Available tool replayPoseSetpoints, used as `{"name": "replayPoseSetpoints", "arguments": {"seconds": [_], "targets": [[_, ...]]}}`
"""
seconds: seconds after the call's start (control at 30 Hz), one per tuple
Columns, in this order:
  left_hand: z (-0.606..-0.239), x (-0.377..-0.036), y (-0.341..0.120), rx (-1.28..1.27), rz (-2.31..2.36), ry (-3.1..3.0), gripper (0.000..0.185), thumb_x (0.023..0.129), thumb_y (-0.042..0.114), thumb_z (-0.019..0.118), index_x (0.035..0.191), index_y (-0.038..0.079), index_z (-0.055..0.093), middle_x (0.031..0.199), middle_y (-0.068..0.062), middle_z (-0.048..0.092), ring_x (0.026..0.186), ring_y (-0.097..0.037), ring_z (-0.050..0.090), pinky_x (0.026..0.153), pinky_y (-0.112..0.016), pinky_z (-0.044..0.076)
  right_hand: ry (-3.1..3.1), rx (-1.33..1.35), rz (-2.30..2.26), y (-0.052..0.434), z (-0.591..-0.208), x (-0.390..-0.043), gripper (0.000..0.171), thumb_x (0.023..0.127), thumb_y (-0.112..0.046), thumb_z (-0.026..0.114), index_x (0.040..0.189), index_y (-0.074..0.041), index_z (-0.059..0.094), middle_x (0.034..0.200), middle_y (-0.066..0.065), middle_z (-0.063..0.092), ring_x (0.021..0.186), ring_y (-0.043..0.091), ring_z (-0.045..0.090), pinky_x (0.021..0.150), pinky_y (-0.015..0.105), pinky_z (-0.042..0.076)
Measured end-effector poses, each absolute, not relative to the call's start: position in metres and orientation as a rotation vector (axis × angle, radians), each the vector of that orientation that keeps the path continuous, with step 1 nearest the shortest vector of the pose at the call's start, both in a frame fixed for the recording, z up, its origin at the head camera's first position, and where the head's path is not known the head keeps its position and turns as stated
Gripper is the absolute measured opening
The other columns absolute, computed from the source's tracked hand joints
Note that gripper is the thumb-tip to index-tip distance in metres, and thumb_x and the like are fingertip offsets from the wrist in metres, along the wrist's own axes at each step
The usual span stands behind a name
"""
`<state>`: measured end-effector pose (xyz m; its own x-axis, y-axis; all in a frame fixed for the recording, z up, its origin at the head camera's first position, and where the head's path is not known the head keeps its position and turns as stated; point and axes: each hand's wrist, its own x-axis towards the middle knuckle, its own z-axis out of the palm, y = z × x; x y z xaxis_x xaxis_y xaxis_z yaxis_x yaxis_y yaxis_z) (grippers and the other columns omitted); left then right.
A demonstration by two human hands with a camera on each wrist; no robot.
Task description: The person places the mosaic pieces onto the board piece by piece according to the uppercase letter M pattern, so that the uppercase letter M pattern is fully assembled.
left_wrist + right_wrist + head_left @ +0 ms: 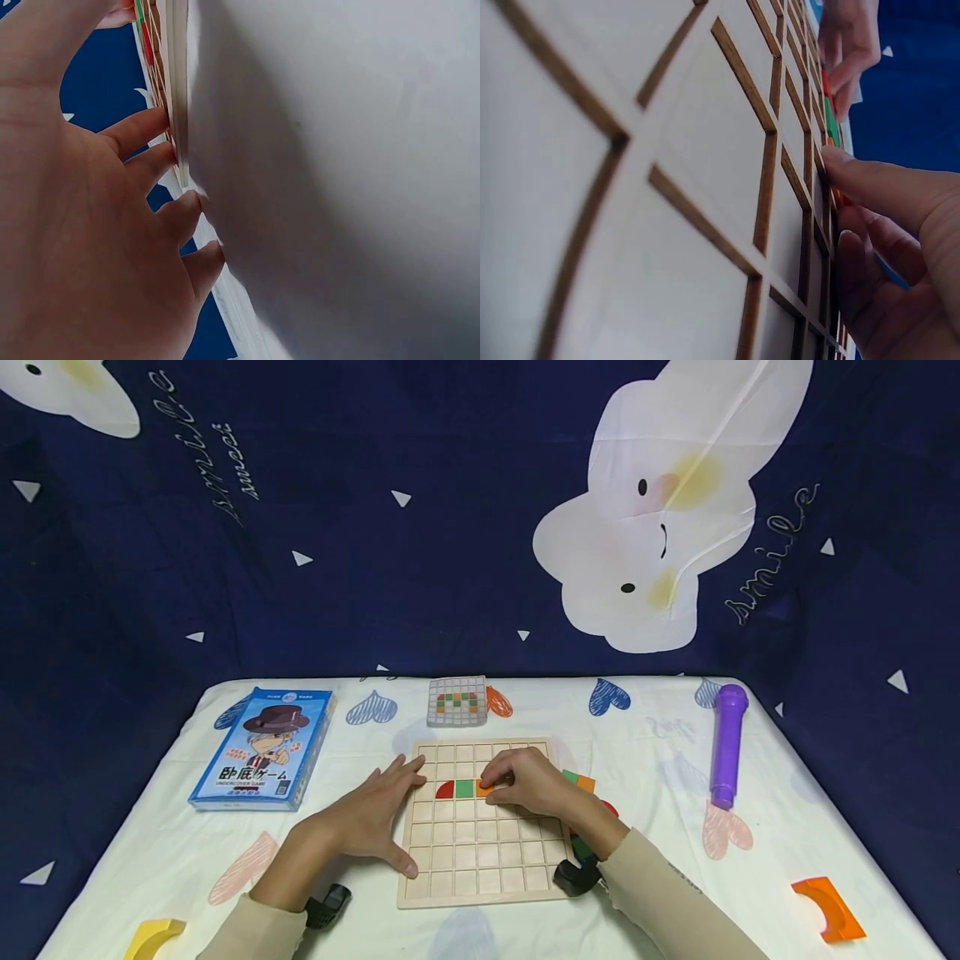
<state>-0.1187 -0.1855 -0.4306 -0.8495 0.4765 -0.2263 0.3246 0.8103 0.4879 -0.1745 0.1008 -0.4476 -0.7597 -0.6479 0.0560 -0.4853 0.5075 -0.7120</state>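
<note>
A wooden grid board [465, 858] lies on the table in the head view. One of its upper rows holds a red quarter-round tile [446, 790], a green square tile [465, 788] and an orange tile [482, 785], side by side. My right hand [528, 781] pinches the orange tile between thumb and fingers at its cell, partly covering it. With fingers spread, my left hand [367, 817] rests along the board's left edge, thumb near the lower corner. In the left wrist view, fingertips [161, 154] touch the board's side.
Behind the board lies a pattern card [457, 702] with a coloured grid. Loose coloured tiles [583, 782] sit by its right edge, partly under my right forearm. Around stand a blue game box [262, 752], a purple microphone [726, 747], an orange arch [831, 910] and a yellow curved piece [153, 937].
</note>
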Motion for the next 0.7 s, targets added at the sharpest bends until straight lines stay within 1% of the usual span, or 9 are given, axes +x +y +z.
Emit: {"name": "replayPoseSetpoints", "arguments": {"seconds": [0.13, 0.23, 0.37, 0.47, 0.7], "targets": [[-0.43, -0.119, -0.186, 0.607, 0.617, 2.657, 0.128, 0.048, 0.067, 0.094, 0.15, 0.008, 0.044, 0.172, -0.012, 0.021, 0.16, -0.043, 0.013, 0.129, -0.064, 0.018, 2.53, -0.978, -1.062, 0.102, -0.444, -0.173, 0.017, 0.084, -0.013, 0.083, 0.101, -0.011, 0.081, 0.109, 0.0, 0.078, 0.109, 0.019, 0.071, 0.094, 0.025, 0.059], [-0.431, -0.119, -0.187, 0.627, 0.618, 2.657, 0.129, 0.048, 0.068, 0.093, 0.15, 0.007, 0.044, 0.172, -0.012, 0.021, 0.16, -0.043, 0.013, 0.129, -0.064, 0.018, 2.526, -0.965, -1.055, 0.105, -0.441, -0.174, 0.019, 0.085, -0.015, 0.082, 0.104, -0.013, 0.08, 0.113, -0.002, 0.077, 0.112, 0.017, 0.07, 0.097, 0.027, 0.058], [-0.432, -0.12, -0.188, 0.657, 0.62, 2.658, 0.13, 0.048, 0.068, 0.093, 0.151, 0.006, 0.043, 0.172, -0.013, 0.02, 0.16, -0.043, 0.013, 0.129, -0.064, 0.018, 2.503, -0.925, -1.116, 0.113, -0.433, -0.176, 0.024, 0.087, -0.016, 0.081, 0.11, -0.012, 0.078, 0.117, -0.002, 0.075, 0.103, 0.015, 0.069, 0.086, 0.022, 0.059], [-0.433, -0.119, -0.189, 0.659, 0.617, 2.658, 0.13, 0.048, 0.069, 0.092, 0.151, 0.007, 0.042, 0.172, -0.013, 0.02, 0.16, -0.043, 0.012, 0.129, -0.064, 0.018, 2.486, -0.936, -1.165, 0.12, -0.425, -0.177, 0.026, 0.088, -0.014, 0.08, 0.113, -0.01, 0.076, 0.117, 0.001, 0.075, 0.097, 0.018, 0.07, 0.08, 0.02, 0.06], [-0.43, -0.119, -0.188, 0.648, 0.613, 2.657, 0.13, 0.049, 0.069, 0.092, 0.151, 0.006, 0.042, 0.172, -0.013, 0.02, 0.16, -0.043, 0.013, 0.129, -0.064, 0.019, 2.495, -0.974, -1.175, 0.143, -0.406, -0.179, 0.029, 0.088, -0.014, 0.079, 0.116, -0.008, 0.075, 0.118, 0.009, 0.076, 0.102, 0.025, 0.071, 0.083, 0.022, 0.061]]}}
